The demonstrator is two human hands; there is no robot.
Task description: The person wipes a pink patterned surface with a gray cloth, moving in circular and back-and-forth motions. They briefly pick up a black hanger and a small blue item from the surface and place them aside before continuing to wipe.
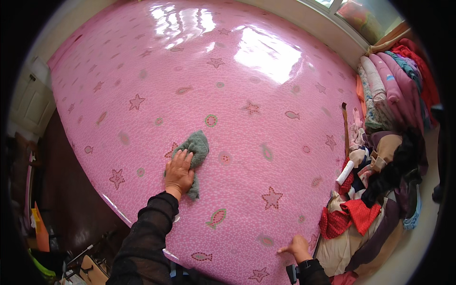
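My left hand (179,173) presses down on a grey-green cloth (198,145), its fingers lying over the bunched fabric. One end of the cloth sticks out past the fingertips and another hangs below the palm. Under it spreads a glossy pink sheet (242,156) printed with starfish and fish shapes. My right hand (297,248) leans on this sheet near its lower right edge, holding nothing. Its thumb points out to the left; the other fingers show only in part. A dark band with a device (291,273) is at the right wrist.
A heap of mixed clothes (375,190) lies along the right edge, with a white roll (345,173) on it. Folded quilts (389,85) are stacked behind. A window (361,19) is at the far right. Dark floor (80,190) and a cardboard box (92,270) lie left.
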